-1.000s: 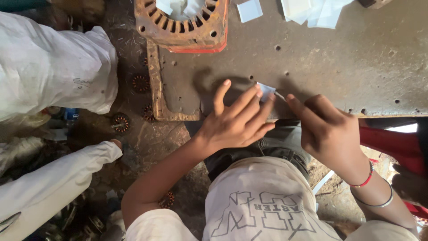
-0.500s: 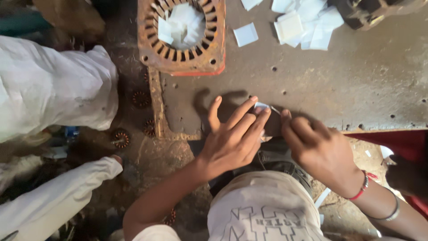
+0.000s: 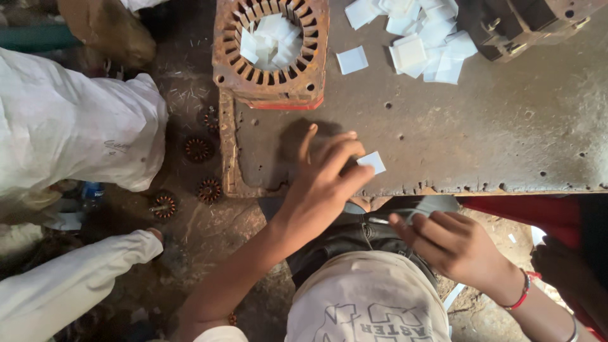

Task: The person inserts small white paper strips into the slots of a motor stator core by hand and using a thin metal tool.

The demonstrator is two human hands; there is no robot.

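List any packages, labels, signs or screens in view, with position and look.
Printed shirt: bottom centre, pale cloth, dark block lettering.
White garment marking: left, small dark scribble.
Blue-capped bottle: left on the floor, label unclear.
No signs or screens.

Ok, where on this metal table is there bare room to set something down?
Bare table lies between the paper pile and the front edge, right of the left hand and its paper square. It is crowded along the top: rusty ring, pile, dark block.
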